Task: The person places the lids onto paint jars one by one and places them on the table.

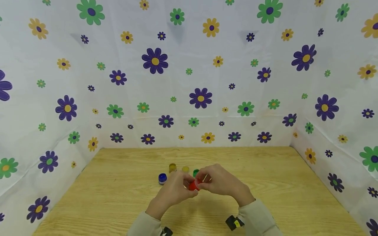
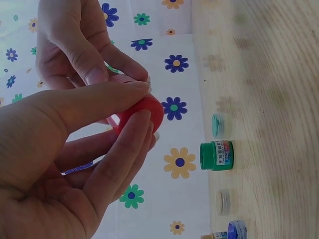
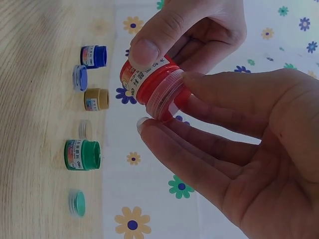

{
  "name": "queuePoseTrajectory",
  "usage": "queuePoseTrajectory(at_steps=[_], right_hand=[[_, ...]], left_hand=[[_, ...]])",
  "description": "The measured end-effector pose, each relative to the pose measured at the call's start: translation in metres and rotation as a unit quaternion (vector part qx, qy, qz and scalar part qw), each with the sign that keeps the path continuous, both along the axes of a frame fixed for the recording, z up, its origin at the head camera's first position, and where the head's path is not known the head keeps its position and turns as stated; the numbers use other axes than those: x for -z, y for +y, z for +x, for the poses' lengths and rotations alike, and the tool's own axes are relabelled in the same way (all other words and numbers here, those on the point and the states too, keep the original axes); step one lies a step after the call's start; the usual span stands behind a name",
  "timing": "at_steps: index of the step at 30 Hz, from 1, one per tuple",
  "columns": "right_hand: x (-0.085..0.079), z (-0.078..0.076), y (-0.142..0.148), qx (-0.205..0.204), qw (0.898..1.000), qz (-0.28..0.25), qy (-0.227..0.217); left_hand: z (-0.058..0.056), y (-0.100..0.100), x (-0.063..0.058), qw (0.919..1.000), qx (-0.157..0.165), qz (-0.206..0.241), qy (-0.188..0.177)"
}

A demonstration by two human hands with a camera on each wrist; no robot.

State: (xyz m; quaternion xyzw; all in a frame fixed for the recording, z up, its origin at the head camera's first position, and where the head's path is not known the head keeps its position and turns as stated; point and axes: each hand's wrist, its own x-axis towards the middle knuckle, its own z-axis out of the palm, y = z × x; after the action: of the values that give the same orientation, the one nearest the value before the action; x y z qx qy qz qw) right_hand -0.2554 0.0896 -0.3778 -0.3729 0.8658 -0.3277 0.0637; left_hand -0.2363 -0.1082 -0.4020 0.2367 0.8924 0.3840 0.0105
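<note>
A small red paint jar [image 3: 144, 74] is held up over the table, tilted. My left hand [image 1: 176, 188] grips the jar's body between thumb and fingers. At the jar's mouth, my right hand [image 1: 220, 181] pinches the clear ribbed lid [image 3: 165, 94] with its thumb and fingertips. The lid sits over the jar's neck in the right wrist view, and red paint shows through it. In the left wrist view the fingers of both hands cover much of the jar.
Behind the hands on the wooden table [image 1: 265, 183] stand open jars of blue [image 3: 93, 56], ochre [image 3: 96, 99] and green [image 3: 82, 155] paint. Their loose lids, blue [image 3: 79, 78], clear [image 3: 85, 129] and green [image 3: 77, 202], lie among them. A flowered cloth [image 1: 189, 82] hangs around the table.
</note>
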Motion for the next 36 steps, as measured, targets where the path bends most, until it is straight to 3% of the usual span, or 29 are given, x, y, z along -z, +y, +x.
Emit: queuePoseTrajectory(at_steps=[18, 28, 36], right_hand=[[-0.0029, 0.0004, 0.0031, -0.001, 1.0, -0.015, -0.009], [-0.0026, 0.0007, 0.0011, -0.019, 1.0, -0.014, 0.014], [-0.0015, 0.0005, -0.0005, -0.019, 1.0, -0.022, 0.0]], left_hand=[[0.0011, 0.0, -0.0021, 1.0, -0.002, 0.001, 0.002], [0.0012, -0.0005, -0.0009, 1.0, -0.001, 0.005, 0.001], [0.0008, -0.0005, -0.0009, 1.0, -0.001, -0.002, 0.004]])
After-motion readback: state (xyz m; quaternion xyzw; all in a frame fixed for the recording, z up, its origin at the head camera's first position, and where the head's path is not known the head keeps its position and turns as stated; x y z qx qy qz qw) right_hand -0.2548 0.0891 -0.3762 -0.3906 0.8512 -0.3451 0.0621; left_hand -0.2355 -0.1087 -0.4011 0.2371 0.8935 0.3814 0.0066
